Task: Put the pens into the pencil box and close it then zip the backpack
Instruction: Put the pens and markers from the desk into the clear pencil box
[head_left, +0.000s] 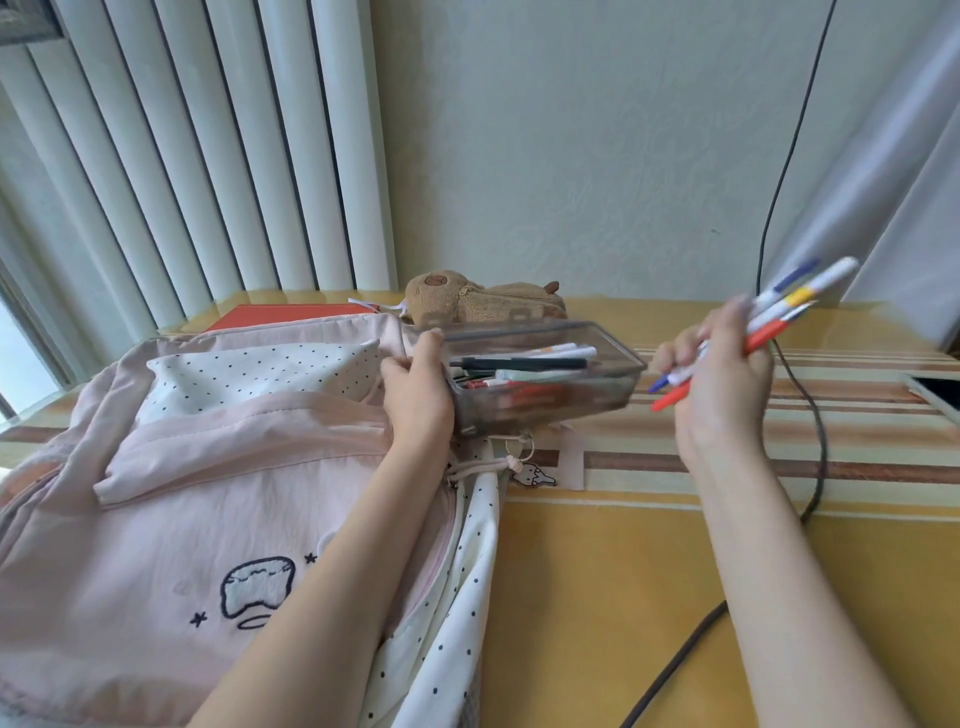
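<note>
A clear grey pencil box (608, 387) stands open with several pens inside, at the pink backpack's right edge. My left hand (418, 389) grips the box's left end. My right hand (722, 374) is raised to the right of the box and holds a bunch of pens (769, 330), white, orange and blue, pointing up and to the right. The pink backpack (208, 493) lies flat on the left with its top flap open, showing a white dotted lining. No lid of the box is visible.
A brown plush toy (483, 299) lies behind the box. A red book (280, 314) sits behind the backpack. A dark cable (815, 441) runs down the wall and across the striped yellow tablecloth (597, 571). A white device edge (935, 395) shows at far right.
</note>
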